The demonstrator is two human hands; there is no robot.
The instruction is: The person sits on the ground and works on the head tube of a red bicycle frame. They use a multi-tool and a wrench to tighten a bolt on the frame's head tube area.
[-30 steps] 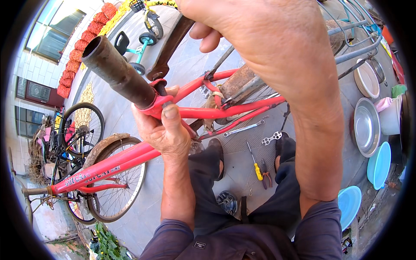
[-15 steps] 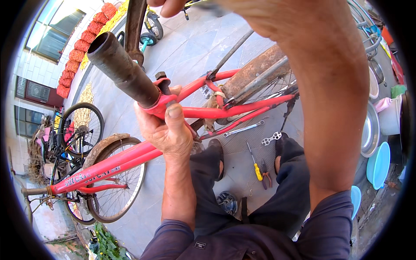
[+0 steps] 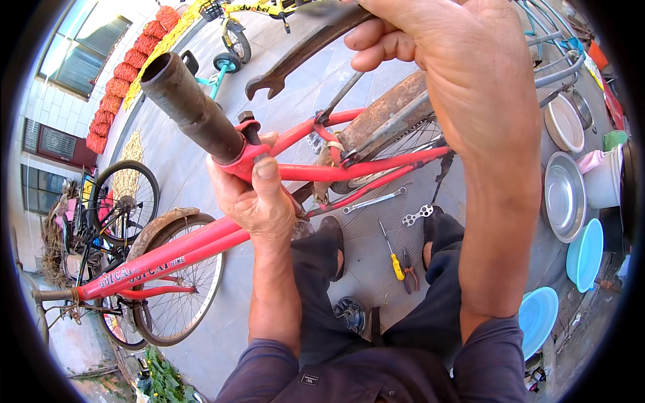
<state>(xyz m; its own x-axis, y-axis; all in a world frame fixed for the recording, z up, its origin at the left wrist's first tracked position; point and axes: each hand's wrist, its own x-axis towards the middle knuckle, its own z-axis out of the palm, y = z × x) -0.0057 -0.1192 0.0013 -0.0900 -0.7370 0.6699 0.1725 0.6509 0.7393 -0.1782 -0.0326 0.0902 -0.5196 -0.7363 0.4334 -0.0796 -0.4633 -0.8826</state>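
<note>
My left hand [image 3: 259, 208] is wrapped round the red bicycle frame [image 3: 178, 254] just under its seat clamp, thumb pressed on the metal. Out of that clamp rises a thick, rusty tube [image 3: 195, 111], tilted to the upper left with its hollow end up. A dark bolt [image 3: 246, 118] sticks up beside the tube. My right hand [image 3: 457, 80], high on the right, holds a rusty open-end wrench [image 3: 312, 48]. The wrench's jaw hangs above and to the right of the bolt, apart from it. Part of the wrench's far end is blurred at the top edge.
By my feet lie a combination wrench [image 3: 375, 201], a flat multi-hole wrench [image 3: 418, 215], a yellow-handled screwdriver [image 3: 395, 262] and pliers [image 3: 408, 275]. A rusty rear fender [image 3: 386, 114] slants behind the frame. Basins [image 3: 584, 255] stand at right, another bicycle [image 3: 124, 201] at left.
The wrench has come off the bolt area and swung to the right, from near upright to slanting. My right hand and forearm have shifted with it; my left hand keeps its grip.
</note>
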